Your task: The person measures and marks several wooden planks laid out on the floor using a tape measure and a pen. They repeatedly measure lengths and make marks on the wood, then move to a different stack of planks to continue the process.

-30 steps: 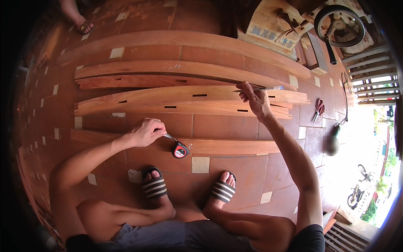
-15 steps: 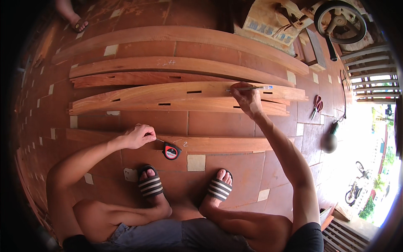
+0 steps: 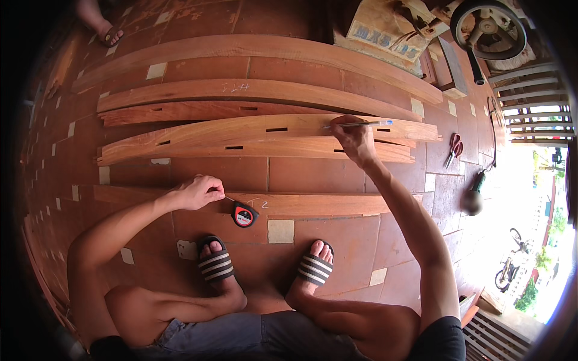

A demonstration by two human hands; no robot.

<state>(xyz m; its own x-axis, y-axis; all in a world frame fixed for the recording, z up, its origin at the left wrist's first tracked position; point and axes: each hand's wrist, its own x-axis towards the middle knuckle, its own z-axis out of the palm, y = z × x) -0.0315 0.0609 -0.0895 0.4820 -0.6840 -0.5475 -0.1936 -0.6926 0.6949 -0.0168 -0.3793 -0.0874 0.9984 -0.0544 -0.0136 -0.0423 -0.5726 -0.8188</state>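
Observation:
My left hand point(image 3: 201, 192) is closed above the nearest plank point(image 3: 325, 205). A thin strip runs from its fingertips to a black and red tape measure point(image 3: 245, 213), which hangs or rests at that plank's near edge; I cannot tell which. My right hand point(image 3: 354, 141) grips a clear pen point(image 3: 376, 123) with a blue end, its tip at the pale slotted plank point(image 3: 217, 128). That plank has dark mortise slots along it. Another slotted plank point(image 3: 271, 148) lies close against its near side.
Reddish planks point(image 3: 180, 90) lie farther off on the tiled floor. Scissors point(image 3: 453, 150) and a round grey-headed tool with a cord point(image 3: 473, 201) are at the right. A machine with a handwheel point(image 3: 488, 30) stands far right. Another person's foot point(image 3: 108, 33) shows far left.
The tape measure has shifted very slightly. Both hands keep nearly the same places and grips, and the whole view has tilted a little.

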